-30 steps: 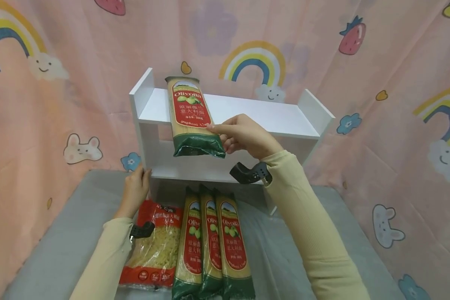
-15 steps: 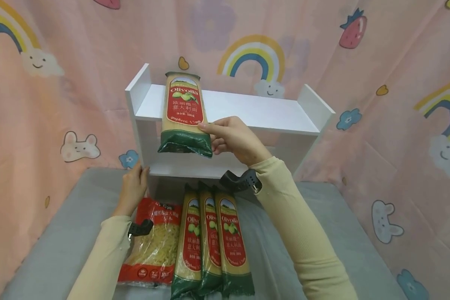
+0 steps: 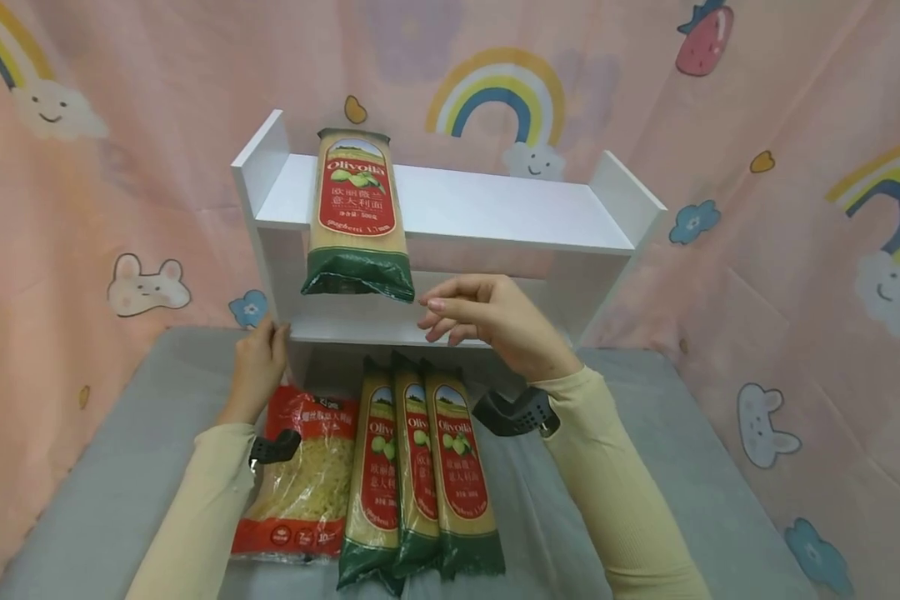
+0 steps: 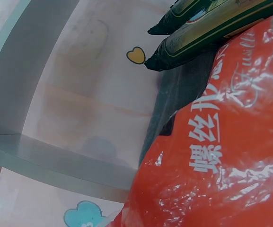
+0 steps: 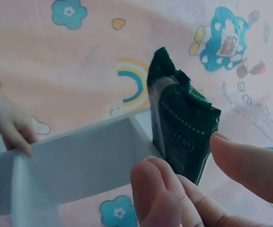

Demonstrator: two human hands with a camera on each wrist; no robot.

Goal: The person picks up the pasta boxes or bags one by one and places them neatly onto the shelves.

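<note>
A bag of spaghetti (image 3: 358, 212) with a red label and green end lies at the left of the white shelf's (image 3: 502, 204) top board, its green end jutting past the front edge. Just right of and below that end is my right hand (image 3: 498, 321), fingers loosely bent and holding nothing. In the right wrist view my thumb (image 5: 250, 163) appears close beside the green end (image 5: 188, 132). My left hand (image 3: 258, 362) grips the shelf's left side panel, thumb at its front edge; only a sliver of it shows in the left wrist view.
Below the shelf, a red bag of spiral pasta (image 3: 307, 475) and three spaghetti bags (image 3: 461, 475) lie side by side on a grey cloth-covered surface (image 3: 120, 467). A pink patterned curtain (image 3: 157, 100) hangs behind.
My right hand has let go of the spaghetti bag and drawn back down and to the right. Before that, the bag shifted left and straightened. My left hand stays on the shelf.
</note>
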